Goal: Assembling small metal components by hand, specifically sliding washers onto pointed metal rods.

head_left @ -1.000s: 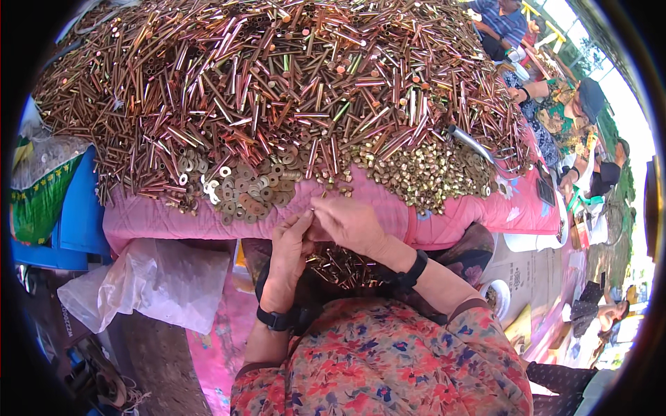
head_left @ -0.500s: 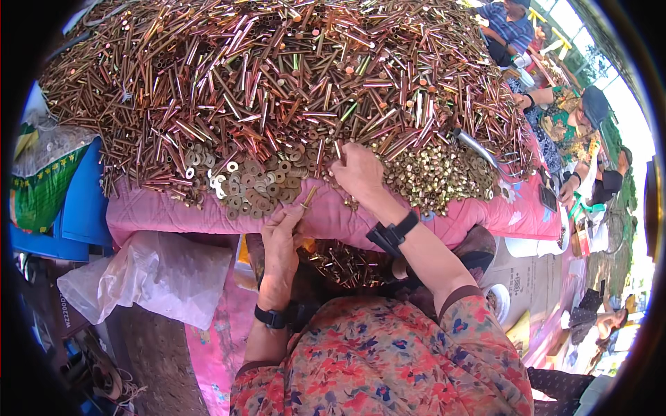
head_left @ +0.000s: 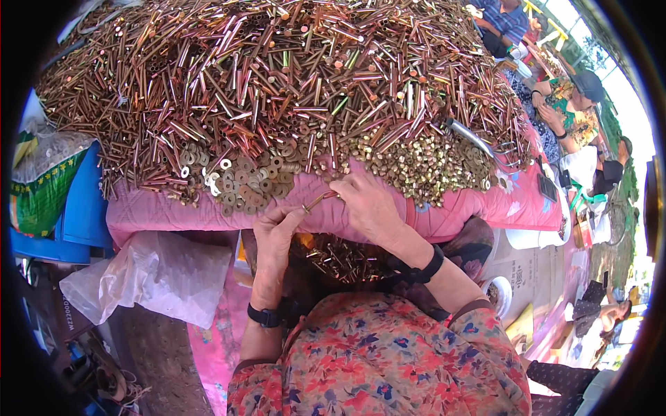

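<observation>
The left hand (head_left: 274, 232) and right hand (head_left: 368, 208) pinch opposite ends of 1 metal rod (head_left: 320, 200) over the pink cloth (head_left: 173, 215), seemingly mid-assembly, with loose tubes (head_left: 277, 76) at 12 o'clock, washers (head_left: 266, 184) at 10 and nuts (head_left: 416, 166) at 2 apparently unused.

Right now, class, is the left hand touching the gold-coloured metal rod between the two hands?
Touching: the head view shows the left hand pinching the gold-coloured metal rod between thumb and finger at its lower end.
</observation>
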{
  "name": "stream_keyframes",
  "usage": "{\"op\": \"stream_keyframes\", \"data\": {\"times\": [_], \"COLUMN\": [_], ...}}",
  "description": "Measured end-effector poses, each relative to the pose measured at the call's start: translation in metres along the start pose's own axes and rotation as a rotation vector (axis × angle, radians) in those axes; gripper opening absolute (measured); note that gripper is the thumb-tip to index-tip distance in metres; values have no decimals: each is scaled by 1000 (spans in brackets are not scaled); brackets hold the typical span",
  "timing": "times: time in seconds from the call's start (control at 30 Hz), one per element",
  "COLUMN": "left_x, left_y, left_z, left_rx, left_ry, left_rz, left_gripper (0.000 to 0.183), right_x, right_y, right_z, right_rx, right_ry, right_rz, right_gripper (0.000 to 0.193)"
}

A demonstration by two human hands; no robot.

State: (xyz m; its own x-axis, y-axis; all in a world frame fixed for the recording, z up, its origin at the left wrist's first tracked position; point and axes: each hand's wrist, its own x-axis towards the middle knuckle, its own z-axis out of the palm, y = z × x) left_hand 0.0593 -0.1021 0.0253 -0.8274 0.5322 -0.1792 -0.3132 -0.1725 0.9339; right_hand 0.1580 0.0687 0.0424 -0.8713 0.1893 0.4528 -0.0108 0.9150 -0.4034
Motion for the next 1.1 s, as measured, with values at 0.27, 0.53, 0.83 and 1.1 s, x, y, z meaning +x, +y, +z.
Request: {"op": "stream_keyframes", "data": {"times": [0.27, 0.53, 0.83, 1.1], "left_x": [-6, -5, -1, 2], "left_y": [3, -27, -29, -15], "left_z": [-1, 16, -1, 4], "left_rx": [414, 86, -196, -189], "left_ry": [-40, 12, -16, 81], "left_rz": [196, -43, -192, -165], "left_gripper": [8, 19, 13, 8], "right_x": [-14, -29, 22, 34], "right_y": [-2, -22, 45, 59], "right_z": [-3, 17, 34, 44], "right_rx": [-14, 36, -52, -94], "right_ry": [-9, -129, 24, -50], "right_rz": [-62, -98, 322, 347], "right_gripper": [32, 22, 18, 11]}}
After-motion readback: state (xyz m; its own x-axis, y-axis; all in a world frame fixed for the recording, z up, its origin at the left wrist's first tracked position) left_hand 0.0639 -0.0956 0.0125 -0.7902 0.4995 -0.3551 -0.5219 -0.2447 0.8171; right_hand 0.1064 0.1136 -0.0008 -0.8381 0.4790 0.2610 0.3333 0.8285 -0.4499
